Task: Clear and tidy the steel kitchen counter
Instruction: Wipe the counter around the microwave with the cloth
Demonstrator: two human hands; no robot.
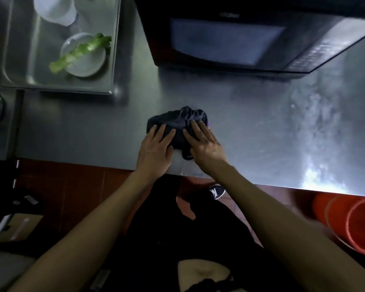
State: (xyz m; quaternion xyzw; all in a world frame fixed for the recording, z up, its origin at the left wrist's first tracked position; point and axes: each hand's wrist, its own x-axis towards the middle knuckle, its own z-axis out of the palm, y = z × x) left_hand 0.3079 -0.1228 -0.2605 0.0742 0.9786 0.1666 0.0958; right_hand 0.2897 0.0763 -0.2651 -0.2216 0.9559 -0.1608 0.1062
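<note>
We see a brushed steel surface (261, 127), smeared and shiny on the right; a dark, soft, crumpled cloth (177, 123); a glossy black microwave (230, 39); a dull steel sink (57, 85) with a translucent plastic cup (55, 9); glossy orange plastic buckets (350, 220)

— Where's my view from?
— One head camera, looking steeply down over the tabletop (261, 127) edge, wide angle.
— How near am I?
— Close: both forearms reach up from the bottom, floor (72, 186) below, microwave (240, 39) at the top.
</note>
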